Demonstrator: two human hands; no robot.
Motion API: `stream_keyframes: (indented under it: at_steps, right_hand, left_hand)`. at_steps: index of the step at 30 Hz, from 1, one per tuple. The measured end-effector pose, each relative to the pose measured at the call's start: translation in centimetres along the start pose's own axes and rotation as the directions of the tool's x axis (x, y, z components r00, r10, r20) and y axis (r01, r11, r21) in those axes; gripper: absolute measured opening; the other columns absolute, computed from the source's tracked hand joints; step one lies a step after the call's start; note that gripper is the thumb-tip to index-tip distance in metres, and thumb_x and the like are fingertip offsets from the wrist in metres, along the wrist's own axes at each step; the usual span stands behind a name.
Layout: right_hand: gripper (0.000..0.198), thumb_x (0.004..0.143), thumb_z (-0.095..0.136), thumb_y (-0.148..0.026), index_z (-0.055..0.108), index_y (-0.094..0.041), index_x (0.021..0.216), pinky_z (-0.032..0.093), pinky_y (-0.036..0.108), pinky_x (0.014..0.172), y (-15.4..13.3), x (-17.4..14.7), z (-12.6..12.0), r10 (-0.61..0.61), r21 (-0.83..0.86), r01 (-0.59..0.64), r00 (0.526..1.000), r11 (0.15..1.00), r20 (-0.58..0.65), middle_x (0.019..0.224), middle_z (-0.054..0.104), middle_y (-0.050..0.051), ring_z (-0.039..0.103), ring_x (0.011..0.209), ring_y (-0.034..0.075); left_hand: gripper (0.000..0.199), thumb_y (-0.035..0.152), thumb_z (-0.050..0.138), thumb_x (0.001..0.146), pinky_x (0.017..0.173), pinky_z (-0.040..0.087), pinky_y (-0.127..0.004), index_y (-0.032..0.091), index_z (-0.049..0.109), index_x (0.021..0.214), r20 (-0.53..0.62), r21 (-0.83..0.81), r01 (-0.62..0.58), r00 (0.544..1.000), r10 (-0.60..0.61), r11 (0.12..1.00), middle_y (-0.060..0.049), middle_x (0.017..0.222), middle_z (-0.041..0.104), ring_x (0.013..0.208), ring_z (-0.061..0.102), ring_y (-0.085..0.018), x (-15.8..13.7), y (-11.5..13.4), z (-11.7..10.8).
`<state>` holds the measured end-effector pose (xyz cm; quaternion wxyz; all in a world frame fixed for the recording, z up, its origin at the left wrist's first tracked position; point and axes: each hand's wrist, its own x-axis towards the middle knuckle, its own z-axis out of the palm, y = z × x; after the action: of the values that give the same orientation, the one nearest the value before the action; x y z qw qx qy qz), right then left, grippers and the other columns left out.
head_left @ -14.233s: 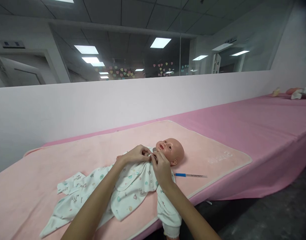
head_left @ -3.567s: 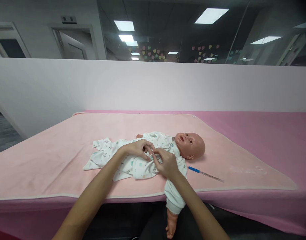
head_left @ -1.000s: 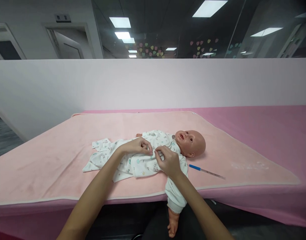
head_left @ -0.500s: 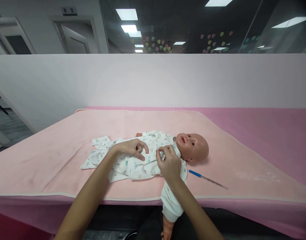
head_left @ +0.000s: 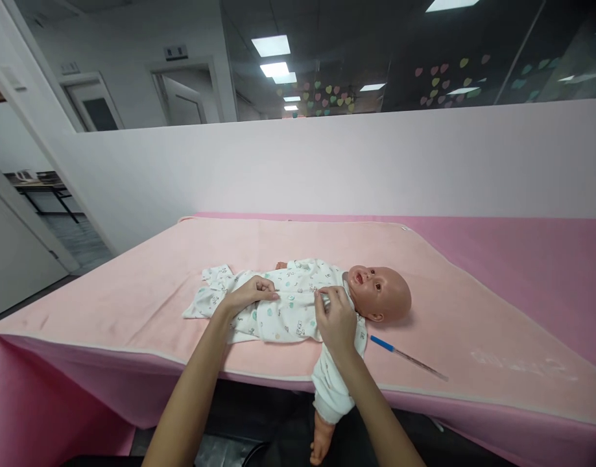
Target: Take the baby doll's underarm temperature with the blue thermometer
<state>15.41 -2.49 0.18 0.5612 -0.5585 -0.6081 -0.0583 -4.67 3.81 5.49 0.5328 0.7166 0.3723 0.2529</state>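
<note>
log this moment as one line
left hand: at lower shirt | right hand: at upper shirt | doll: on back | blue-ended rod: on peach mat

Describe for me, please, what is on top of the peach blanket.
On the blanket lie a doll in a white printed outfit and a slim blue-ended stick; the doll's near arm hangs over the edge. What is beneath the doll is covered from view.

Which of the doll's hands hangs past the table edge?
The near doll hand, below the cuff of the lowered white sleeve; the far doll hand shows against the peach mat, beyond the body.
</note>
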Motion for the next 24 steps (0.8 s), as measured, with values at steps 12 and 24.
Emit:
stream_keyframes:
  at_steps: [12, 24]
  right_hand:
    - [0.027, 0.079, 0.044, -0.028, 0.062, -0.012, 0.091, 0.043, 0.039, 0.079, 7.7, -5.9, -10.4, 0.09, -0.388, -0.126, 0.99, 0.913, -0.111, 0.1, 0.06, 0.017, 0.054, 0.093, 0.027]
    - [0.036, 0.076, 0.044, -0.051, 0.063, -0.02, 0.08, 0.041, 0.029, 0.066, 6.9, -4.5, -15.3, 0.446, -0.25, -0.42, 0.894, 0.872, 0.052, 0.078, 0.068, 0.005, 0.061, 0.074, 0.023]
  left_hand:
    - [0.037, 0.036, 0.065, 0.061, 0.045, 0.014, -0.021, 0.016, 0.036, 0.048, -0.384, -0.045, -0.155, 0.914, 0.127, 0.987, 0.007, 0.048, 0.024, 0.045, 0.023, -0.004, -0.1, -1.8, 1.5]
    - [0.038, 0.032, 0.065, 0.059, 0.045, 0.015, -0.021, 0.016, 0.033, 0.046, -0.408, -0.117, -0.193, 0.904, 0.13, 0.974, 0.007, 0.048, 0.025, 0.046, 0.024, -0.004, 0.0, -2.0, 1.5]
